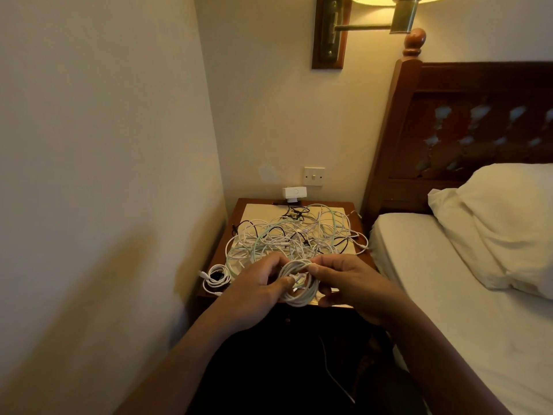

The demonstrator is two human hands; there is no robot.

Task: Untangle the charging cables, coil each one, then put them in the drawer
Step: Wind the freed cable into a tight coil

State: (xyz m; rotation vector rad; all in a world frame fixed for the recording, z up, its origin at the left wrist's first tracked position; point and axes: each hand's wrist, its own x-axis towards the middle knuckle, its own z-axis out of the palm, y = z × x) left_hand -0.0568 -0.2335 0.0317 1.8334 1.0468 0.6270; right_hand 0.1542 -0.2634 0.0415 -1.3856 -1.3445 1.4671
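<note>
The left hand (257, 284) and the right hand (347, 280) meet over one white cable coil (302, 295), both with fingers curled round it. The left thumb presses the near side of the loops and the right fingertips pinch the top of the bundle. The coiling step looks to be in hand, probably near its end for this cable, since the loops already lie gathered into a tidy oval. That oval is tipped up between the palms, its long axis running from the fingertips back toward the person. Its plugs are hidden among the fingers, so I cannot tell which way they point. The next move likely calls for tucking the loose end so the loops hold, then setting the coil down or finding the drawer, which does not show in the dark space under the hands. Just left of the left hand lies a smaller finished coil (216, 279) at the desk (241, 209) edge. Just beyond both hands, the tangle of cables (293, 235), white, pale green and black, covers most of the desk. A white adapter (291, 193) sits past it, and the bed (434, 265) lies to the right.
</note>
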